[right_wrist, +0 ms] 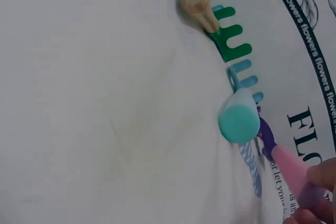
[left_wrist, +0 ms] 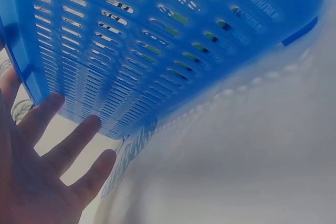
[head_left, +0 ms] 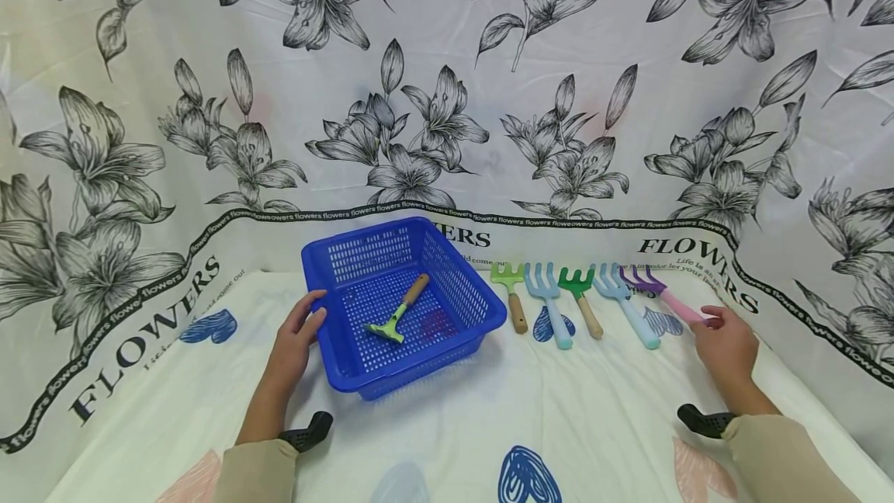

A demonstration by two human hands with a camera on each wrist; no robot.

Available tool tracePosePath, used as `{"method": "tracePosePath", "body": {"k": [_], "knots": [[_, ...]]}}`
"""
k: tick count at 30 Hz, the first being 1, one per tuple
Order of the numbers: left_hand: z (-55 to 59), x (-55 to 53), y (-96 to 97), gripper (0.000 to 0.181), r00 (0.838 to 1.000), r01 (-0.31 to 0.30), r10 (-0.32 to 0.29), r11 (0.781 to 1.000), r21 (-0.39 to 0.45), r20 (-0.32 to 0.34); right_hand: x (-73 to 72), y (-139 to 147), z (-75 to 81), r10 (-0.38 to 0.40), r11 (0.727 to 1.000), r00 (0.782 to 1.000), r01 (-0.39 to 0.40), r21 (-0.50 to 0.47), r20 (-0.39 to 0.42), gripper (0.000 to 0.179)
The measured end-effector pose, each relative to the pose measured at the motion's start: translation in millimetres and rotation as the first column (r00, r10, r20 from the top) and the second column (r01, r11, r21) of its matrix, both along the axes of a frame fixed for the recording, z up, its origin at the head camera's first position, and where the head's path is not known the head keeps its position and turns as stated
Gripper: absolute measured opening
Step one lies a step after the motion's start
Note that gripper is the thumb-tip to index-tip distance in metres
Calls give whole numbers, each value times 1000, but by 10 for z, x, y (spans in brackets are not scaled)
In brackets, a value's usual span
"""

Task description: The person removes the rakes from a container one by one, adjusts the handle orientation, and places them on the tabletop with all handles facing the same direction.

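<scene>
My left hand [head_left: 293, 340] is at the left side of a blue plastic basket [head_left: 457, 344], fingertips right at its rim. In the left wrist view its fingers [left_wrist: 73, 142] are spread and fairly straight beside the slotted outer wall. Inside the basket lies a small light-green hand rake [head_left: 393, 324] with a wooden handle. At the far right, my right hand [head_left: 728, 344] pinches the pink handle end of a purple hand rake [head_left: 677, 305]. The right wrist view shows thumb and fingers around that pink handle [right_wrist: 294, 174], beside a pale blue hand fork with a turquoise handle end [right_wrist: 239, 124].
Between basket and right hand, several tools lie in a row: a light-green rake [head_left: 515, 301], a blue fork [head_left: 552, 305], a dark-green rake [head_left: 583, 301] and another blue fork [head_left: 632, 305]. A flower-printed curtain [head_left: 419, 138] stands behind the white patterned cloth [head_left: 447, 441].
</scene>
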State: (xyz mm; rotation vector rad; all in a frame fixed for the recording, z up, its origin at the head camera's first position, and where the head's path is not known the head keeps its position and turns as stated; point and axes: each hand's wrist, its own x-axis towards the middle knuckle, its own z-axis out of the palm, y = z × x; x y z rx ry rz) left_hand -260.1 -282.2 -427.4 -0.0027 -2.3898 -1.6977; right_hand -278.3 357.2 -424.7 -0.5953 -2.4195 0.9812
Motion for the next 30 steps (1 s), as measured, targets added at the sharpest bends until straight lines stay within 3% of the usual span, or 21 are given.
{"method": "tracePosePath", "body": {"k": [6,12,15,23,30], "knots": [[-6,-6,-9,54,1000,-4,4,1000,-2,0,22,77,-96,93,994,994,-96,42,60,39],[7,16,6,56,1000,-4,4,1000,0,-17,17,88,-121,113,993,988,-116,30,104,41],[53,51,31,55,1000,1,-1,1000,8,-16,17,87,-131,104,994,988,-106,14,117,41],[308,248,172,54,1000,9,-9,1000,12,-7,-2,119,-188,76,997,990,-75,-12,120,41],[332,262,180,54,1000,5,-5,1000,5,-8,-36,78,-121,12,997,996,-5,-75,90,45]]}}
